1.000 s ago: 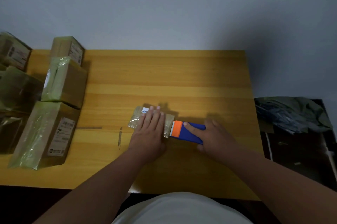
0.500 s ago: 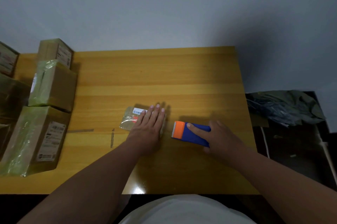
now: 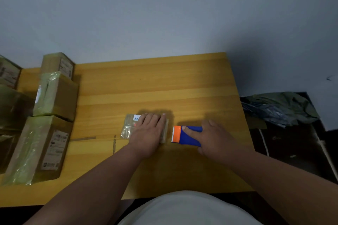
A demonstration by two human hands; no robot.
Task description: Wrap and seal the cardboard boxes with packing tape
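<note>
A small flat box (image 3: pixel 129 127) wrapped in clear tape lies near the middle of the wooden table (image 3: pixel 155 82). My left hand (image 3: pixel 149 133) presses flat on top of it with straight fingers, hiding most of it. Just to its right lies a blue tape dispenser with an orange toothed head (image 3: pixel 184 135). My right hand (image 3: pixel 214 137) holds the dispenser's blue body, forefinger stretched along its top, with a small gap between the blade and the box.
Several taped cardboard boxes (image 3: pixel 53 96) with shipping labels are stacked along the table's left side. A short strip of tape (image 3: pixel 83 138) sticks to the tabletop left of the small box. A dark crumpled bag (image 3: pixel 279 109) lies right of the table.
The dispenser, touching the box's right edge one second ago, has pulled away to the right with my right hand. My left hand stays pressed on the box.
</note>
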